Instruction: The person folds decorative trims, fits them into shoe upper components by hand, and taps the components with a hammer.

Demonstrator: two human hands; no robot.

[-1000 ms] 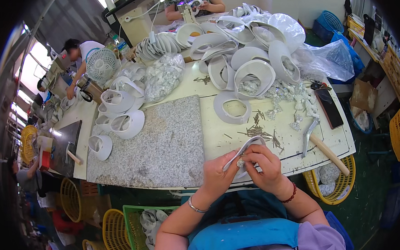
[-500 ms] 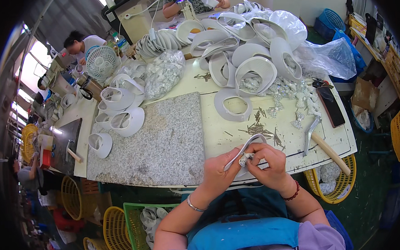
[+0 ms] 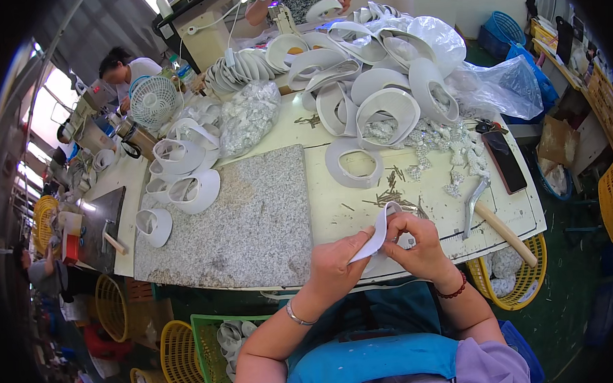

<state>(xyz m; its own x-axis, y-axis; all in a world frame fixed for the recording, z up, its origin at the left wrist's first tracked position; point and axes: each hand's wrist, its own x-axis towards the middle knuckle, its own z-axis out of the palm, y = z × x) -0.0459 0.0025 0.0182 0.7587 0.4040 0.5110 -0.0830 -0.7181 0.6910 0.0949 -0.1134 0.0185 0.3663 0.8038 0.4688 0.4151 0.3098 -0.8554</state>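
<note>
Over the table's front edge I hold a white, curved shoe upper (image 3: 375, 239) with both hands. My left hand (image 3: 336, 264) pinches its left side between thumb and fingers. On the other side, my right hand (image 3: 418, 249) has its fingertips closed at the inner edge; a small whitish bit shows there, too hidden to name. Just beyond lie small brown slivers (image 3: 397, 196) and a single loose upper (image 3: 354, 163). A hammer (image 3: 501, 229) with a wooden handle rests to the right, near several sparkly white ornaments (image 3: 455, 147).
A speckled stone slab (image 3: 229, 219) covers the table's left part, with several uppers (image 3: 194, 191) along its edge. Behind are a bag of sparkly pieces (image 3: 250, 118) and a heap of uppers (image 3: 388, 112). A phone (image 3: 504, 161) lies right. Baskets (image 3: 179, 358) stand below; people work beyond.
The upper has turned in my hands, its outer face now toward the left. The sparkly white ornament seen at my right fingertips is now mostly hidden behind the upper.
</note>
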